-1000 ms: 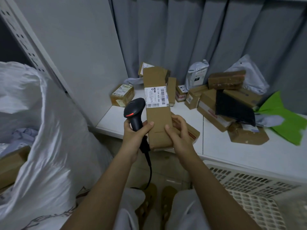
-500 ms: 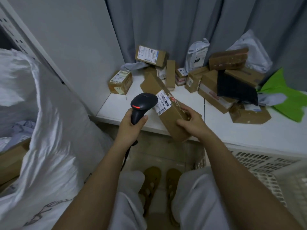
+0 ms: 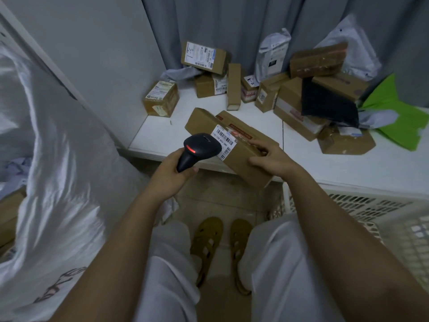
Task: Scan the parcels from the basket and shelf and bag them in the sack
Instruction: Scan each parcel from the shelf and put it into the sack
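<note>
My right hand (image 3: 270,160) grips a long brown cardboard parcel (image 3: 241,159) by its near end, tilted over the front edge of the white shelf (image 3: 157,138). Its white barcode label (image 3: 224,141) faces up. My left hand (image 3: 173,174) holds a black barcode scanner (image 3: 200,148) with a red light lit, its head right at the label. The big white sack (image 3: 58,177) stands open at the left, with a brown box just visible inside. A white slatted basket (image 3: 371,210) sits at the lower right.
Several cardboard parcels (image 3: 205,56) and grey mailer bags (image 3: 272,54) are piled at the back of the shelf against a grey curtain. A black pouch (image 3: 327,103) and a green bag (image 3: 399,115) lie to the right. My feet in sandals (image 3: 209,242) stand on the tiled floor.
The parcel has tipped from upright to lying slanted, held now by my right hand alone. The scanner has moved in over the label. The camera has tilted downward.
</note>
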